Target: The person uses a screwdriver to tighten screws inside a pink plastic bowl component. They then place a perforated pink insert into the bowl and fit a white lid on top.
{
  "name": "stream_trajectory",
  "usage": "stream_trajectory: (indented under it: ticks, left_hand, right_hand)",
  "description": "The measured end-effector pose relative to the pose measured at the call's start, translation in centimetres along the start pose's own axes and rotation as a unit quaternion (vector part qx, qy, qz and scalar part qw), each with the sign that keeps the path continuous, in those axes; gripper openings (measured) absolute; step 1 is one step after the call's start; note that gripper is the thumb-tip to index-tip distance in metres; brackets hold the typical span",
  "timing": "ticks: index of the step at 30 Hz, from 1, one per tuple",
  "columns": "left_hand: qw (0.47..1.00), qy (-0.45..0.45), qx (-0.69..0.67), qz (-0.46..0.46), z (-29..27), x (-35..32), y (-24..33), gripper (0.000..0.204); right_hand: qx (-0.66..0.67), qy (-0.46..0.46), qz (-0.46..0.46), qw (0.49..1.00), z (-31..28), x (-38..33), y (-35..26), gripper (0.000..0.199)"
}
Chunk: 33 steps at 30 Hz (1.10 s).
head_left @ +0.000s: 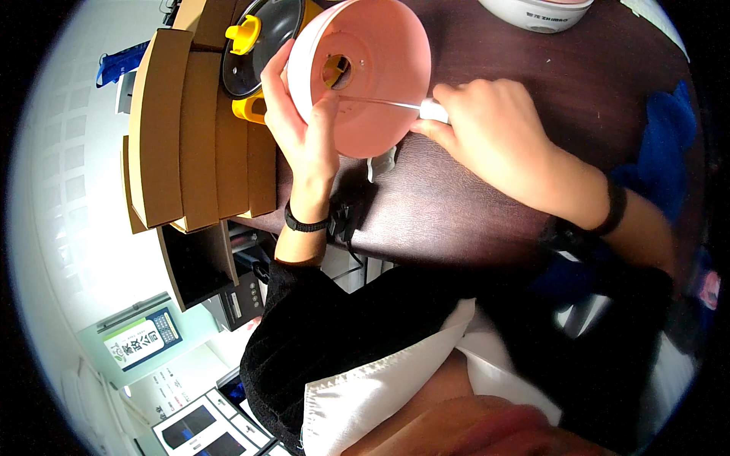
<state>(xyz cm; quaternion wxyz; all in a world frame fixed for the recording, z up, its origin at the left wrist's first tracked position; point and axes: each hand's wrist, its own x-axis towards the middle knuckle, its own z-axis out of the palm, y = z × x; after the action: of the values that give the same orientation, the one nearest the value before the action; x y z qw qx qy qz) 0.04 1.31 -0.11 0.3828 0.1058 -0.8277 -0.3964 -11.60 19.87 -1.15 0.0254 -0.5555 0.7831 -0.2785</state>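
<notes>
Screwdriver (395,105) pinched in my right hand (487,129), tip at the pink base (372,68), which my left hand (304,129) grips tilted above the surface (456,205), at 12 o'clock. Next, I judge: steady turning.

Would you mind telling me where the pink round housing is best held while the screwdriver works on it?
Probably at its rim, from the left: the pink housing stands tilted on edge, underside facing the screwdriver in the right hand. The left hand already clasps that rim, clear of the shaft.
</notes>
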Motion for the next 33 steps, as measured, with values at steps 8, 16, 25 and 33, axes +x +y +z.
stream_trajectory:
  ticks: [8,16,25,33]
  left_hand:
    - [1.000,0.008,0.000,0.003,-0.3,-0.2,-0.2,0.062]
    - [0.999,0.003,-0.038,-0.005,-0.3,0.0,-0.6,0.064]
    - [0.995,-0.020,-0.084,-0.040,-0.3,0.4,-0.5,0.059]
    - [0.949,-0.022,-0.274,-0.153,0.4,-0.1,-1.1,0.059]
  right_hand:
    - [0.201,-0.116,0.109,0.967,1.0,0.8,0.9,0.042]
    - [0.444,-0.290,0.244,0.812,2.0,1.2,1.7,0.057]
    - [0.034,-0.116,-0.018,0.993,-2.1,0.3,4.2,0.040]
    - [-0.022,-0.071,0.126,0.989,-3.6,-5.2,7.2,0.042]
